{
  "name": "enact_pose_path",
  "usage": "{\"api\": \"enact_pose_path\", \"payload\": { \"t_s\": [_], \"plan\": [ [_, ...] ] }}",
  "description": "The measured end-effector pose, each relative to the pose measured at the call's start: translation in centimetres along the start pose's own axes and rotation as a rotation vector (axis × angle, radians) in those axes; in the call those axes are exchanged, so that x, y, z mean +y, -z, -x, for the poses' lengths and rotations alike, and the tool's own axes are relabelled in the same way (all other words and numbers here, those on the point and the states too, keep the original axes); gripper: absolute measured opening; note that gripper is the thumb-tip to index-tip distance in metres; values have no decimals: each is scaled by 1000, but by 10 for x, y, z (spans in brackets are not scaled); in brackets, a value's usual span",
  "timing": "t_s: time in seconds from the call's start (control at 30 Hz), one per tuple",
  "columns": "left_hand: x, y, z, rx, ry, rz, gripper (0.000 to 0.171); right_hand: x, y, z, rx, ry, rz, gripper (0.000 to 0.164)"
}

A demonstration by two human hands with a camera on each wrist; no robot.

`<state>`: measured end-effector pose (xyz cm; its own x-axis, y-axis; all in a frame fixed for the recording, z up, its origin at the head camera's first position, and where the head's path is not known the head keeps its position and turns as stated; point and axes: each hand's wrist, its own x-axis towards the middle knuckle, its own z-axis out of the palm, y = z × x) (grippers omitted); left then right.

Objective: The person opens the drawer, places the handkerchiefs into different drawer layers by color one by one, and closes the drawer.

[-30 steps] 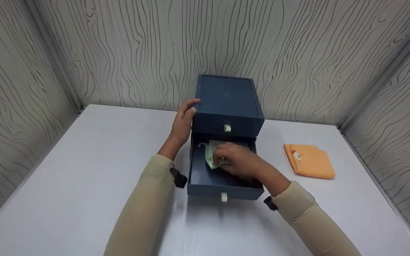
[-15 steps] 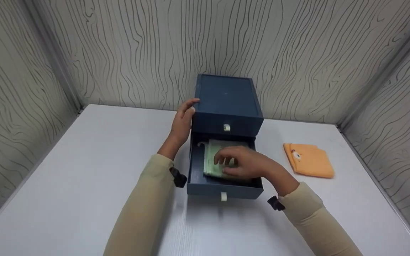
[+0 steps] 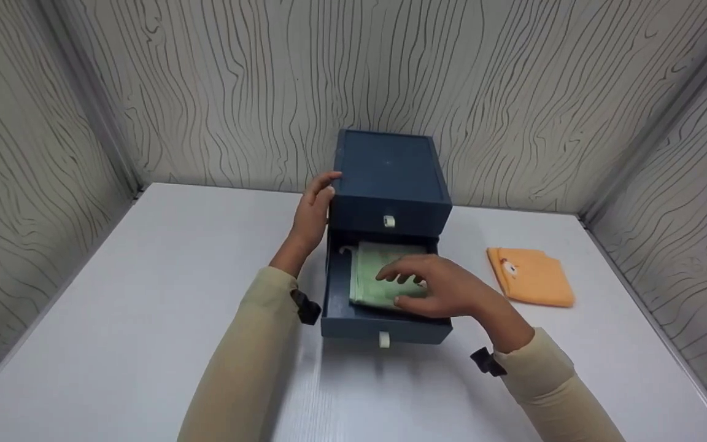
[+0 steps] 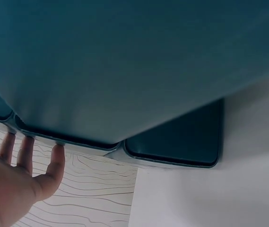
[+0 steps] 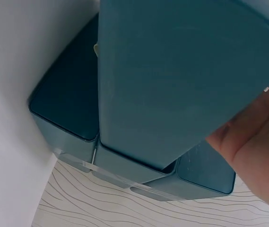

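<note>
A dark blue drawer cabinet (image 3: 390,162) stands against the back wall, one drawer (image 3: 353,329) pulled out beneath the shut top one. Inside that drawer lies a folded light green cloth (image 3: 367,279), a small loop at its far left corner. My left hand (image 3: 312,212) touches the cabinet's left side, fingertips near the top edge; the left wrist view shows its fingers on the wall of the cabinet. Over the right part of the cloth hovers my right hand (image 3: 445,285), fingers loosely bent and apart, holding nothing. In the right wrist view the drawer wall partly hides it.
A folded orange cloth (image 3: 537,279) with a small animal face lies on the white table (image 3: 163,294), right of the cabinet. Wood-grain patterned panels (image 3: 237,92) enclose the table at the back and both sides.
My right hand has let go of the green cloth and drawn back up and to the right, its fingers spreading. The cloth now lies flatter in the drawer. My left hand stays on the cabinet.
</note>
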<state>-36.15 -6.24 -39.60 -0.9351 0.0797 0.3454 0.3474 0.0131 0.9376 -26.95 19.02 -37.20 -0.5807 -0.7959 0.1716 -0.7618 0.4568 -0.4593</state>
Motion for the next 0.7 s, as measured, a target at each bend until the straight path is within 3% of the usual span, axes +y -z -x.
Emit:
{"api": "enact_pose_path", "payload": {
  "t_s": [0.37,0.7],
  "plan": [
    [0,1,0,-23,3,13,39,-20,-3,17,189,171,56,35],
    [-1,2,1,-26,-3,18,39,-43,-9,34,193,145,15,35]
  ]
}}
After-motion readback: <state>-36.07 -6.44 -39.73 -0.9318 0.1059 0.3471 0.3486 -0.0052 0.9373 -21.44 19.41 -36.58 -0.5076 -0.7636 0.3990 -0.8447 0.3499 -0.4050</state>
